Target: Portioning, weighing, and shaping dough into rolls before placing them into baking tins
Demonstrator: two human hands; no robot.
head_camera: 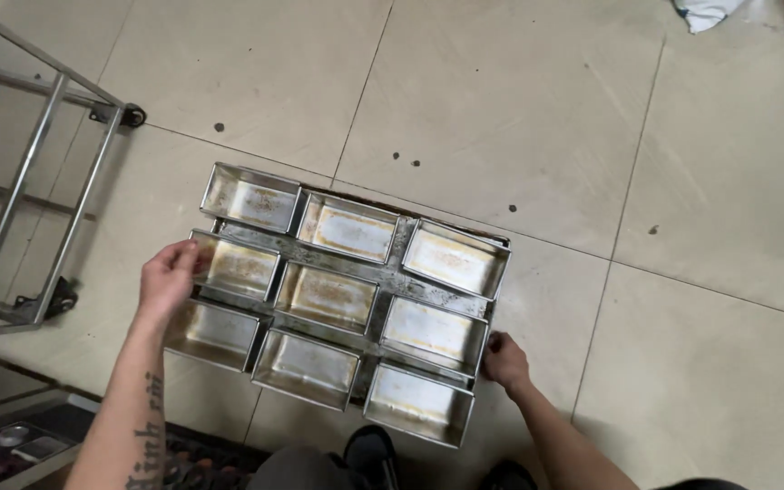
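I'm looking straight down at a set of metal loaf tins [342, 299] joined by flat straps, held just above the tiled floor [519, 109]. Count: nine tins, three rows of three, all showing brownish residue inside. Under the far right edge I see the rim of a second tray [501, 241], mostly covered, can't tell what it is.

My left hand [167, 277] is clasped on the left edge, at the middle-row tin; fingers curl over the rim, thumb side hidden. My right hand [504, 358] grips the right edge by the middle-row tin, fingertips tucked under and out of sight.

Two dark shoes [369, 449] at the bottom, both cut off by the frame. Steel rack frame [20, 191] on the left, two castors visible, the rest cropped. Bottom left corner: a dark tray with small bits [11, 445], too blurred to identify. Top right: two white bags [710, 11], only their edges in frame.
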